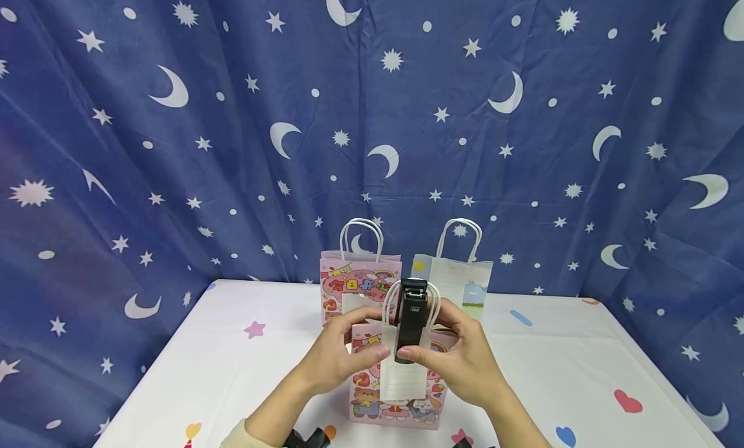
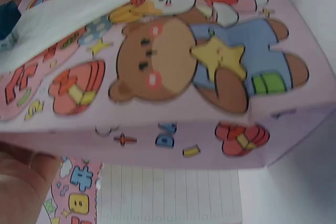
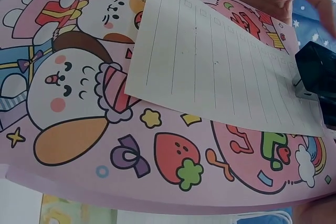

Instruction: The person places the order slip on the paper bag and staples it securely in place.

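Observation:
A pink paper gift bag [image 1: 366, 410] with cartoon animals stands upright at the table's front middle. Against its front lies a lined sheet of paper [image 1: 403, 385], its lower end lifting off the bag in the right wrist view. A black stapler [image 1: 413, 315] stands vertically over the bag's top edge and the sheet, between the white handles. My right hand [image 1: 467, 354] grips the stapler, thumb on its lower front, other fingers behind the bag. My left hand [image 1: 334, 351] pinches the bag's upper left edge beside the sheet, most fingers hidden behind.
Behind stand a second pink gift bag [image 1: 360, 267] and a pale landscape-print bag [image 1: 482, 274], each bearing a lined sheet. The white tablecloth [image 1: 232, 370] has coloured shapes. A blue curtain [image 1: 232, 112] with moons and stars hangs at the table's back.

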Demonstrator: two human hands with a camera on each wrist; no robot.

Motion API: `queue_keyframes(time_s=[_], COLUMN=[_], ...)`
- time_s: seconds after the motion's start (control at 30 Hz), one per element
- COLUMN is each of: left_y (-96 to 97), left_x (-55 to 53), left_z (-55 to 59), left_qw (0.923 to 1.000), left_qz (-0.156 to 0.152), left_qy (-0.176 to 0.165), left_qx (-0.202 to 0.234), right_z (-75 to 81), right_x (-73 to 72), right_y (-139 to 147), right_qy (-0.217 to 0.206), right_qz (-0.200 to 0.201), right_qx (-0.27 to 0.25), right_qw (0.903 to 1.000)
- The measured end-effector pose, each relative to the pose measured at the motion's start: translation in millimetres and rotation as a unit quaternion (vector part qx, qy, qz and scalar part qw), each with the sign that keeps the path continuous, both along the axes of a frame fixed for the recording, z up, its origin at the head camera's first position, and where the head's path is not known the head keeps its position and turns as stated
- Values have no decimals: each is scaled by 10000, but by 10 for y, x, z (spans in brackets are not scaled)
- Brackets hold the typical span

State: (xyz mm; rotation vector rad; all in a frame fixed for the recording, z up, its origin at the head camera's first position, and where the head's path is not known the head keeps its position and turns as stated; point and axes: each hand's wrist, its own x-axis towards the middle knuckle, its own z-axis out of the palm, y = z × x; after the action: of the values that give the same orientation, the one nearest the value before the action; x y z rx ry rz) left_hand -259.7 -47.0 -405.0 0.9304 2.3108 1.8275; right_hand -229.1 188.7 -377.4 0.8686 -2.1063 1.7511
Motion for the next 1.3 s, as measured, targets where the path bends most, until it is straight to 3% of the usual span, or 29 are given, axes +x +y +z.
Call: queue_keyframes(time_s=[0.13,0.33,0.47,0.7,1.07,1.3], left_y=[71,147,152,171,169,165], left_x=[33,95,118,120,118,104], left_z=[8,29,25,-3,-20,-30], left_qw=[9993,9962,9969,9986,9980,9982], left_qz=[254,777,714,512,603,596], left_qy=[-239,-134,-228,-29,194,99], left_qx=[-150,-355,-223,112,15,-8], right_z=[-9,-21,-25,-31,-38,-37], right_x=[0,9,11,16,15,16], right_y=[-6,-26,-35,-37,-59,-62], right_qy=[93,92,138,114,251,224], right_qz=[47,118,90,-56,-57,7], right_qx=[-35,-129,-111,-72,-111,-134], right_qw=[9999,9998,9998,9999,9996,9997])
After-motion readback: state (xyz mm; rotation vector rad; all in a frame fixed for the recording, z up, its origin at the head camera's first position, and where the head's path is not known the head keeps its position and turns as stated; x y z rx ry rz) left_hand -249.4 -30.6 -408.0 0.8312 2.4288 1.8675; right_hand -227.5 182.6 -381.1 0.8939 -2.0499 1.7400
